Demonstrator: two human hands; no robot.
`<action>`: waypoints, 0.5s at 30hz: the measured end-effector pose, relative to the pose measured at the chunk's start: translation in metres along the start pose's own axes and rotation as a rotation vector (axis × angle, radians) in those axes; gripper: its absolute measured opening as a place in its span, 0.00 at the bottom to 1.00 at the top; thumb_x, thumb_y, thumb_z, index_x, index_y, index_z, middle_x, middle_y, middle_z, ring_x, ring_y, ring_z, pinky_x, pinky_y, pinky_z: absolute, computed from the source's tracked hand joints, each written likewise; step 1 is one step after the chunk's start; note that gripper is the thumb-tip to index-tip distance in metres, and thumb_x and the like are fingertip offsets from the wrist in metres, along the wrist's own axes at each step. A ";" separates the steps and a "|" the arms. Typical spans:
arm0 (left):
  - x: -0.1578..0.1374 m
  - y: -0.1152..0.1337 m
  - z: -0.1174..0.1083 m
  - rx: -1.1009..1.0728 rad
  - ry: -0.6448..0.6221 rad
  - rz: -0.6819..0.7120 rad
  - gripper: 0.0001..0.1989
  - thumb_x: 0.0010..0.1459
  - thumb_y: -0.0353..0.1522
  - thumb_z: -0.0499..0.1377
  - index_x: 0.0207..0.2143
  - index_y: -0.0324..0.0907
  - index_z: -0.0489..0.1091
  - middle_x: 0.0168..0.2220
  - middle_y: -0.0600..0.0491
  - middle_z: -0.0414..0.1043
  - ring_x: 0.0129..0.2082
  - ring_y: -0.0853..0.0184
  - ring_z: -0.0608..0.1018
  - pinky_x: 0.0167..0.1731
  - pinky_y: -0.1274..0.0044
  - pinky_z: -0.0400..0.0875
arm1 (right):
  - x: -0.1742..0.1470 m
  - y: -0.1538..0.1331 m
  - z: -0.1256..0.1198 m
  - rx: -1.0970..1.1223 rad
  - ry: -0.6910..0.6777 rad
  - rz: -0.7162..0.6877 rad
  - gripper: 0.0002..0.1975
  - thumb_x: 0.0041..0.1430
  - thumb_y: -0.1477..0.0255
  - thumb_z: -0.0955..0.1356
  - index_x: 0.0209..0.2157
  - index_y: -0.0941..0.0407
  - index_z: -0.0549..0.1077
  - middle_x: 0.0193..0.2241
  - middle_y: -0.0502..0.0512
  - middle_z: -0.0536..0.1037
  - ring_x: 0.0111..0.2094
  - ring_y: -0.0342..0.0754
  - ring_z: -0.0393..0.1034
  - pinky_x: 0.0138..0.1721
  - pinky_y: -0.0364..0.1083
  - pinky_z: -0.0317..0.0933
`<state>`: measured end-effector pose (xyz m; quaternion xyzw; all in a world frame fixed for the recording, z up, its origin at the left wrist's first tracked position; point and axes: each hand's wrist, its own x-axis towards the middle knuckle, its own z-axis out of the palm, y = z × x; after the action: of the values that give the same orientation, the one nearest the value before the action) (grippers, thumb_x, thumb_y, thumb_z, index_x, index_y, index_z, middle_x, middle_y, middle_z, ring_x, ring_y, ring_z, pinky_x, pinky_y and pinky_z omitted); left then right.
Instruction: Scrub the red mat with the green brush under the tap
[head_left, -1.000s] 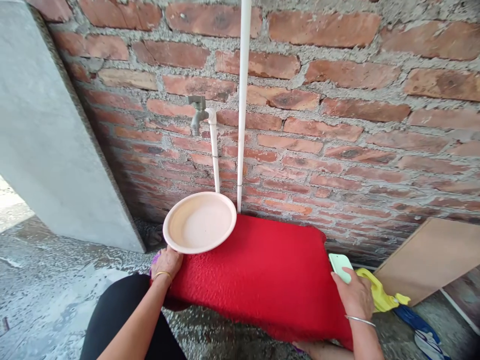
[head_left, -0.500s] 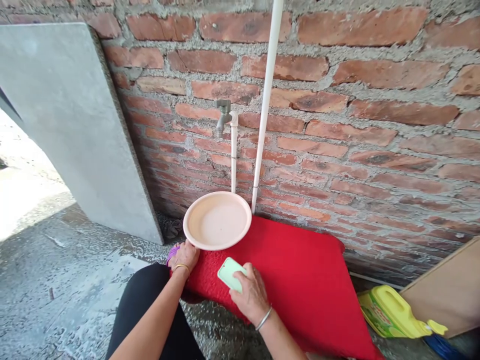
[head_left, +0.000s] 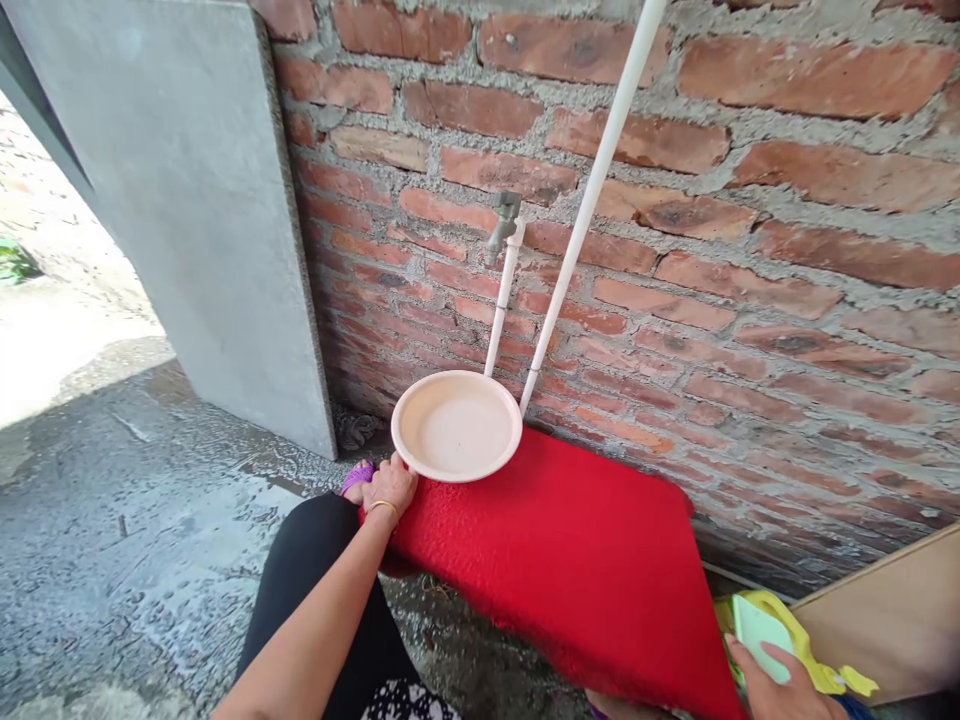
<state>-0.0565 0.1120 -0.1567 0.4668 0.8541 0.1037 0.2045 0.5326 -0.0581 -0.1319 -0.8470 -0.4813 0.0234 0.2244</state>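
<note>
1. The right hand is holding a mint-green, round-cornered, plastic-looking slab at near right, thumb and fingers closed on it, before a yellow plastic jug. The slab's long axis is slanting from far left to near right.
2. The left hand is resting at the left end of a red, fuzzy cloth, beside a round cream basin; its grip cannot be told.
3. The cloth's long axis is running left to right, slanting nearer rightward.
4. Judged progress: the left end is looking roughened, seemingly worked; the smoother right part is apparently remaining.
</note>
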 end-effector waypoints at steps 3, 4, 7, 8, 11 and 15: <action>-0.002 0.002 -0.002 -0.017 -0.013 -0.012 0.29 0.74 0.45 0.42 0.63 0.41 0.71 0.63 0.34 0.74 0.62 0.44 0.77 0.60 0.54 0.67 | -0.027 -0.071 0.033 0.132 0.060 0.010 0.19 0.53 0.41 0.66 0.37 0.36 0.75 0.30 0.58 0.74 0.36 0.71 0.78 0.38 0.67 0.72; -0.003 0.002 -0.003 -0.022 -0.016 -0.014 0.29 0.74 0.45 0.42 0.63 0.41 0.70 0.63 0.33 0.74 0.62 0.44 0.77 0.60 0.54 0.67 | -0.041 -0.104 0.047 0.186 0.004 -0.058 0.18 0.54 0.44 0.67 0.39 0.39 0.77 0.34 0.60 0.76 0.38 0.68 0.79 0.39 0.65 0.73; -0.002 0.001 -0.002 -0.027 -0.009 -0.012 0.29 0.74 0.45 0.42 0.63 0.41 0.70 0.62 0.33 0.74 0.61 0.44 0.78 0.60 0.54 0.68 | -0.096 -0.205 0.086 0.290 -0.257 -0.364 0.15 0.57 0.56 0.70 0.43 0.47 0.79 0.42 0.58 0.78 0.40 0.59 0.80 0.42 0.55 0.75; -0.001 0.000 -0.001 -0.025 -0.004 -0.008 0.29 0.74 0.45 0.42 0.63 0.41 0.71 0.62 0.34 0.74 0.61 0.44 0.78 0.60 0.54 0.68 | -0.115 -0.233 0.095 0.281 -0.308 -0.478 0.13 0.58 0.61 0.71 0.44 0.48 0.79 0.43 0.57 0.77 0.41 0.56 0.80 0.43 0.52 0.75; 0.001 -0.002 0.000 -0.019 -0.006 -0.006 0.29 0.74 0.45 0.41 0.63 0.41 0.71 0.62 0.33 0.74 0.61 0.44 0.78 0.59 0.54 0.68 | -0.157 -0.288 0.109 0.175 -0.381 -0.729 0.15 0.55 0.70 0.75 0.46 0.47 0.80 0.42 0.53 0.77 0.43 0.53 0.79 0.47 0.48 0.72; 0.002 -0.003 0.003 -0.010 -0.013 -0.005 0.29 0.73 0.44 0.43 0.62 0.40 0.71 0.62 0.32 0.73 0.61 0.44 0.78 0.58 0.54 0.69 | -0.153 -0.275 0.103 0.047 -0.398 -0.709 0.14 0.56 0.71 0.75 0.45 0.47 0.81 0.42 0.52 0.78 0.42 0.53 0.79 0.46 0.48 0.71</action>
<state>-0.0584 0.1123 -0.1605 0.4642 0.8535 0.1043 0.2125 0.2031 -0.0279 -0.1405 -0.6022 -0.7768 0.1190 0.1406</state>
